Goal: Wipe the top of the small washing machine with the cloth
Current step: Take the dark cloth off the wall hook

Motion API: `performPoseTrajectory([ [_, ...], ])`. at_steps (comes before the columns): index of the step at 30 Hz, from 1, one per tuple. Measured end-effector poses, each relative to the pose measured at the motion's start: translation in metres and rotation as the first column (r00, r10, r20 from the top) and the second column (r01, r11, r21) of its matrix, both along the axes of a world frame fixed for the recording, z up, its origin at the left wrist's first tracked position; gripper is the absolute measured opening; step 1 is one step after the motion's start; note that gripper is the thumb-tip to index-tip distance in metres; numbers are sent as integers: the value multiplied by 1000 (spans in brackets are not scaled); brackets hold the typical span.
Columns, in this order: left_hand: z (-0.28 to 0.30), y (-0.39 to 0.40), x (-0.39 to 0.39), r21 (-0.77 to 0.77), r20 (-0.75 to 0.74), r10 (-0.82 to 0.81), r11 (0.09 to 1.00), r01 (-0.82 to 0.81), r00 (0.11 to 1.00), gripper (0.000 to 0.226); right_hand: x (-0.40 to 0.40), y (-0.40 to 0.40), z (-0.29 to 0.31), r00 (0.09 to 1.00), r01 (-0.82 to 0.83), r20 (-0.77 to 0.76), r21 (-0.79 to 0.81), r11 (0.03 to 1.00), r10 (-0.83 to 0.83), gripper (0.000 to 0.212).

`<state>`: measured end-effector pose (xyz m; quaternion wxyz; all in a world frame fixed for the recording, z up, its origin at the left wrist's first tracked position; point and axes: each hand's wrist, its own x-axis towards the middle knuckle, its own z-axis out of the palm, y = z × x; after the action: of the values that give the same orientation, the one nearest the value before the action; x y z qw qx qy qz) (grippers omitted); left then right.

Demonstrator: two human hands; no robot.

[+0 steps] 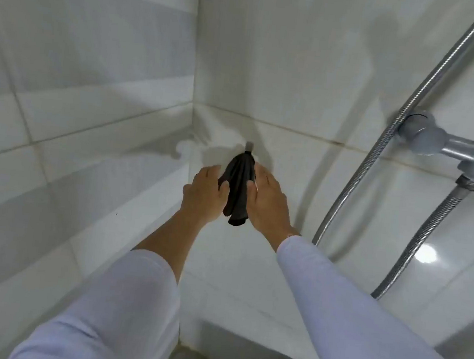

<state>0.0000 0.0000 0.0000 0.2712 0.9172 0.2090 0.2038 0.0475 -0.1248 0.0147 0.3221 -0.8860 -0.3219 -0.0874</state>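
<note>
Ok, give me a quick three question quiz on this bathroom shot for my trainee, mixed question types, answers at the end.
1. True or false: the dark cloth hangs from a wall hook.
2. Which hands touch the cloth? A) left hand only B) right hand only C) both
3. Fill in: the metal shower hose is on the ___ side of the picture.

Key: 1 true; 2 C; 3 right.

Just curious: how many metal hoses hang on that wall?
2: one hose curves from top right down to mid-wall; another drops below the tap.
</note>
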Motion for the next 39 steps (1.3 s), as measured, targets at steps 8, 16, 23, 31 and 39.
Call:
performPoseTrajectory([
  [8, 2, 20, 43, -357, -28, 2, 934, -12, 1000, 36, 28, 36, -3, 983, 135, -168, 345, 929, -81, 33],
  [16, 1, 33, 39, -413, 74, -10, 910, 40, 997, 37, 30, 43, -3, 926, 233, -371, 414, 880, -71, 25],
  [23, 26, 38, 29, -331, 148, 22, 943, 29, 989, 29, 33, 27, 12, 925, 256, -359, 349, 901, -124, 22],
  [31, 59, 24, 16, -219, 85, -35, 974, 53, 996, 27, 30, -4, 54, 917, 254, -358, 181, 950, -177, 32],
  [39, 70, -42, 3, -488, -13, -229, 851, 194, 973, 38, 0, -39, 76, 663, 419, -748, 399, 815, 25, 17],
])
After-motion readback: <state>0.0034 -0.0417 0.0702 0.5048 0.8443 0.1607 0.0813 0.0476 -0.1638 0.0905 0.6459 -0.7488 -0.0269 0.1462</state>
